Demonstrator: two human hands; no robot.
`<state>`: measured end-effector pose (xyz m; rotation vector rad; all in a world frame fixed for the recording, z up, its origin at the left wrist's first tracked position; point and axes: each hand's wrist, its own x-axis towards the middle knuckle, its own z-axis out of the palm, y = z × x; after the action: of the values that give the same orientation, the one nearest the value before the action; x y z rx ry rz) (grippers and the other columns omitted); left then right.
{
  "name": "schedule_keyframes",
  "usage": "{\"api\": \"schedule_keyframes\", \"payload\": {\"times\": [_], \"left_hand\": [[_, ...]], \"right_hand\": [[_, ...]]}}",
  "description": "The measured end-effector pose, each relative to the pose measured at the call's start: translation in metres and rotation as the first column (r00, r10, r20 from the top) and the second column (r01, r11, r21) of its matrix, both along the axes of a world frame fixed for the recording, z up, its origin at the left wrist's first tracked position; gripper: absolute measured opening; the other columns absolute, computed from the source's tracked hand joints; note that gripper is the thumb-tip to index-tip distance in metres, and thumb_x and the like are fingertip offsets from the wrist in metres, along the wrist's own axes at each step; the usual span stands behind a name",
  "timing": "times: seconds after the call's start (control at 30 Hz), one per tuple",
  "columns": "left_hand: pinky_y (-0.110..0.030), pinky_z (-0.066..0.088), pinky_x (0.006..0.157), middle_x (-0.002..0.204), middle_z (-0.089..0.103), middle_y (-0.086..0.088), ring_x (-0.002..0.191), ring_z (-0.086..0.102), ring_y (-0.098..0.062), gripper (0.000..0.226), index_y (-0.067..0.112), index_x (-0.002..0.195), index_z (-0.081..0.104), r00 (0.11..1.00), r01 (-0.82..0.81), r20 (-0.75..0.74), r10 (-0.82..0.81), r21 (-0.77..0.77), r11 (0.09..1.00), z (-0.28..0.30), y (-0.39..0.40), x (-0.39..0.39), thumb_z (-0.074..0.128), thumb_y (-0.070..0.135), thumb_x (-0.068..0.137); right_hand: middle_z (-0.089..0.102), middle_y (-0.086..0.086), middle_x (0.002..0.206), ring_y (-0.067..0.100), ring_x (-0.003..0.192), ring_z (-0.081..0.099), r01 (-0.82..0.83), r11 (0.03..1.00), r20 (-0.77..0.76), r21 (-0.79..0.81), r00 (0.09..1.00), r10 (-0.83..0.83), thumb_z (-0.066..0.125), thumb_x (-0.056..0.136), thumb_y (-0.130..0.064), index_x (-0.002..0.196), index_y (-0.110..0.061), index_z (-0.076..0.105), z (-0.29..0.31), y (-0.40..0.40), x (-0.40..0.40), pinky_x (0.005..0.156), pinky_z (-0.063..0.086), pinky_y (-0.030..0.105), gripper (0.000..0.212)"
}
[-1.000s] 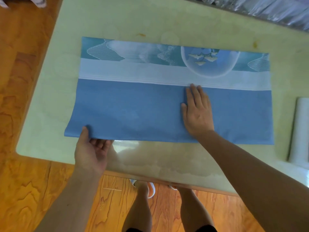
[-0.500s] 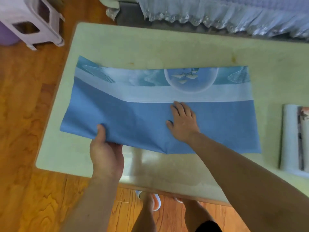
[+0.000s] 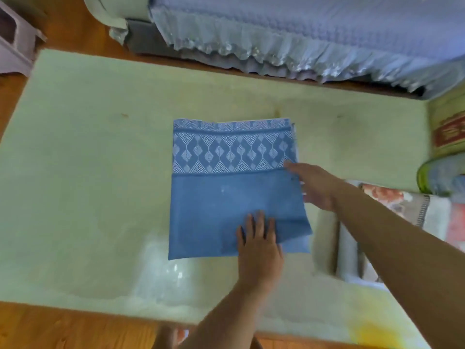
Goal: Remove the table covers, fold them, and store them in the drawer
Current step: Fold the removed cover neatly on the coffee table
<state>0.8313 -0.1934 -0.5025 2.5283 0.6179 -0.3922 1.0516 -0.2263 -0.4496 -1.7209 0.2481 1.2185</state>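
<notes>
Two bare hands press on a folded blue table cover (image 3: 226, 187) lying near the middle of a pale green table (image 3: 88, 185).

The left hand (image 3: 259, 243) lies flat with straight fingers on the cover's near right part. The right hand (image 3: 314, 185), fingers straight and slightly blurred, touches the cover's right edge; whether it grips any layer cannot be made out. The cover's far half shows a white diamond pattern, its near half plain blue. Toward the table's right edge lies folded floral cloth (image 3: 402, 205), partly hidden by the right forearm. A frilled grey-blue bedspread (image 3: 302, 34) lies beyond the far edge. The picture is soft throughout.
</notes>
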Motion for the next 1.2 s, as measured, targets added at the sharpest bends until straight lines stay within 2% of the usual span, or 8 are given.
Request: {"api": "schedule_keyframes", "payload": {"times": [0.07, 0.17, 0.33, 0.63, 0.73, 0.87, 0.97, 1.2], "left_hand": [[-0.061, 0.031, 0.117, 0.164, 0.03, -0.015, 0.149, 0.03, -0.041, 0.083, 0.016, 0.154, 0.041, 0.989, 0.128, -0.083, -0.125, 0.029, 0.991, -0.016, -0.004, -0.006, 0.06, 0.046, 0.079], [-0.055, 0.029, 0.12, 0.164, 0.03, -0.011, 0.15, 0.027, -0.036, 0.068, 0.026, 0.151, 0.045, 0.995, 0.097, 0.024, -0.097, 0.007, 0.995, 0.004, 0.026, -0.022, 0.047, 0.048, 0.087], [-0.056, 0.035, 0.117, 0.16, 0.032, -0.021, 0.143, 0.032, -0.047, 0.071, 0.017, 0.154, 0.043, 0.992, -0.126, 0.007, 0.127, 0.199, 0.972, 0.012, 0.118, -0.074, 0.045, 0.039, 0.086], [-0.056, 0.052, 0.1, 0.161, 0.023, -0.021, 0.143, 0.036, -0.046, 0.077, 0.011, 0.154, 0.037, 0.979, -0.185, -0.05, 0.196, 0.17, 0.968, -0.009, 0.139, -0.082, 0.073, 0.021, 0.086], [-0.058, 0.046, 0.107, 0.161, 0.025, -0.022, 0.142, 0.035, -0.047, 0.068, 0.011, 0.153, 0.039, 0.978, -0.194, -0.039, 0.206, 0.205, 0.959, -0.007, 0.136, -0.081, 0.056, 0.034, 0.091], [-0.056, 0.031, 0.116, 0.159, 0.032, -0.023, 0.146, 0.029, -0.046, 0.063, 0.007, 0.143, 0.048, 0.997, -0.053, -0.037, 0.068, 0.314, 0.948, -0.003, 0.143, -0.073, 0.045, 0.043, 0.091], [-0.055, 0.027, 0.12, 0.159, 0.034, -0.021, 0.149, 0.029, -0.044, 0.061, 0.003, 0.141, 0.049, 0.995, 0.104, -0.03, -0.1, 0.355, 0.929, -0.009, 0.152, -0.069, 0.045, 0.041, 0.094], [-0.058, 0.023, 0.121, 0.162, 0.03, -0.021, 0.152, 0.023, -0.043, 0.067, 0.004, 0.15, 0.043, 0.983, 0.168, 0.003, -0.182, 0.368, 0.915, -0.035, 0.165, -0.08, 0.042, 0.048, 0.1]], "right_hand": [[0.07, 0.01, 0.097, 0.023, 0.084, 0.062, 0.097, 0.981, 0.231, -0.167, 0.971, -0.057, 0.069, 0.092, -0.034, 0.113, -0.014, 0.065, -0.047, -0.003, -0.006, 0.069, 0.049, 0.032, 0.029], [0.064, 0.005, 0.081, 0.027, 0.075, 0.058, 0.145, 0.927, 0.458, -0.345, 0.889, 0.031, 0.065, 0.09, -0.037, 0.092, -0.017, 0.063, -0.074, 0.004, -0.011, 0.065, 0.048, 0.034, 0.02], [0.061, 0.008, 0.079, 0.027, 0.075, 0.055, 0.168, 0.916, 0.408, -0.364, 0.913, -0.005, 0.061, 0.09, -0.024, 0.09, -0.008, 0.066, -0.069, -0.001, -0.016, 0.064, 0.043, 0.032, 0.017], [0.061, 0.007, 0.076, 0.022, 0.069, 0.054, 0.203, 0.918, 0.262, -0.34, 0.958, -0.115, 0.064, 0.075, -0.021, 0.09, -0.002, 0.067, -0.063, -0.005, -0.004, 0.063, 0.044, 0.033, 0.025], [0.062, 0.008, 0.077, 0.023, 0.07, 0.056, 0.201, 0.913, 0.257, -0.354, 0.96, -0.112, 0.064, 0.073, -0.021, 0.087, -0.002, 0.067, -0.063, -0.004, -0.004, 0.063, 0.045, 0.033, 0.024], [0.056, 0.008, 0.076, 0.028, 0.069, 0.052, 0.076, 0.853, 0.386, -0.517, 0.91, 0.153, 0.056, 0.086, -0.02, 0.084, -0.007, 0.06, -0.05, 0.0, -0.014, 0.061, 0.04, 0.029, 0.015], [0.061, 0.018, 0.096, 0.038, 0.092, 0.059, 0.014, 0.743, 0.471, -0.669, 0.781, 0.409, 0.049, 0.095, -0.023, 0.101, -0.007, 0.056, -0.045, 0.005, -0.026, 0.072, 0.041, 0.034, 0.019], [0.063, 0.023, 0.112, 0.04, 0.103, 0.057, 0.102, 0.764, 0.516, -0.637, 0.793, 0.324, 0.047, 0.096, -0.018, 0.105, -0.004, 0.056, -0.054, 0.008, -0.032, 0.075, 0.035, 0.034, 0.018]]}}
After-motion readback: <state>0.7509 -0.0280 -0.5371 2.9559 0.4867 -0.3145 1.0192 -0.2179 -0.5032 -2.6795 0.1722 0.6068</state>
